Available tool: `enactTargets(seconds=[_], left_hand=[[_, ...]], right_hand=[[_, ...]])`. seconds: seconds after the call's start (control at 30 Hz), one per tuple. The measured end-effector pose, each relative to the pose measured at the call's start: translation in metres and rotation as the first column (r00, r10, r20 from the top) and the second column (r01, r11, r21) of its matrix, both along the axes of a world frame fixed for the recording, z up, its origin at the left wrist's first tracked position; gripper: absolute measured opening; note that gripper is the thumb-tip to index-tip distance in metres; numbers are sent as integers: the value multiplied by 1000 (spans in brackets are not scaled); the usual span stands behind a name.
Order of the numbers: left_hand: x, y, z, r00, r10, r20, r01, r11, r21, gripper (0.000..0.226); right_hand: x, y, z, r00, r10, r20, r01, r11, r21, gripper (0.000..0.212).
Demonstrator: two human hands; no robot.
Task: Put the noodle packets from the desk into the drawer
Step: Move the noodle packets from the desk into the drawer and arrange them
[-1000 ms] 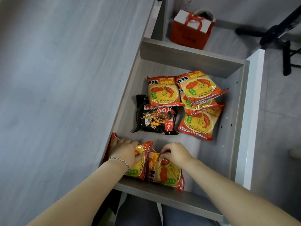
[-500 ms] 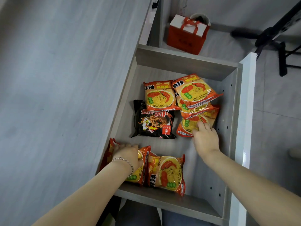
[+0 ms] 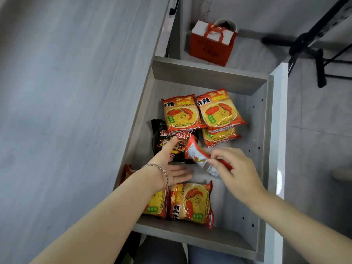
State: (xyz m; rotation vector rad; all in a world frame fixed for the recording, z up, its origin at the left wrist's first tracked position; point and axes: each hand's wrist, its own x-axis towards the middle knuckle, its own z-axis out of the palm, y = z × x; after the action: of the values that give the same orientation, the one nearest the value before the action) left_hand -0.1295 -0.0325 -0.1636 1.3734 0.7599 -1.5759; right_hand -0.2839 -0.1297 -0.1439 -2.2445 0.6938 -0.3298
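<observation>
Arranging noodle packets inside the open drawer (image 3: pixel 264 141)

Left hand (image 3: pixel 167 168), fingers spread, is hovering over the black packet (image 3: pixel 167 143); right hand (image 3: pixel 236 170) fingers are pinching an orange packet (image 3: pixel 200 157) mid-drawer. Best lowering it flat into the bare gap.

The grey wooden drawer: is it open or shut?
Open. The grey wooden drawer is pulled out beside the desk, its inside exposed, with orange noodle packets lying on its floor.

The left hand (image 3: pixel 167 168) hides part of the black packet (image 3: pixel 167 147); the lifted packet (image 3: pixel 202 159) is blurred.
</observation>
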Motion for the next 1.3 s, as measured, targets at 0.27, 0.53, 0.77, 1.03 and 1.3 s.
enactTargets(seconds=[0.27, 0.53, 0.77, 1.03, 1.3], left_hand=[[-7, 17, -7, 962, -96, 255, 77, 994, 83, 37], [-33, 46, -6, 810, -231, 539, 308, 950, -57, 46], [-4, 74, -27, -57, -744, 666, 623, 495, 606, 41], [6, 85, -44, -491, -809, 323, 672, -117, 731, 49], [13, 66, -39, -321, -886, 335, 724, -1, 690, 37]], right_hand=[[-4, 3, -3, 964, 257, -61, -209, 884, 419, 18], [6, -7, -48, 946, 165, -278, 114, 636, 763, 37], [9, -3, -84, 764, 514, -389, -135, 717, 684, 21], [21, 43, -102, 549, 594, -588, -262, 790, 554, 41], [27, 40, -110, 531, 621, -577, -155, 740, 654, 63]])
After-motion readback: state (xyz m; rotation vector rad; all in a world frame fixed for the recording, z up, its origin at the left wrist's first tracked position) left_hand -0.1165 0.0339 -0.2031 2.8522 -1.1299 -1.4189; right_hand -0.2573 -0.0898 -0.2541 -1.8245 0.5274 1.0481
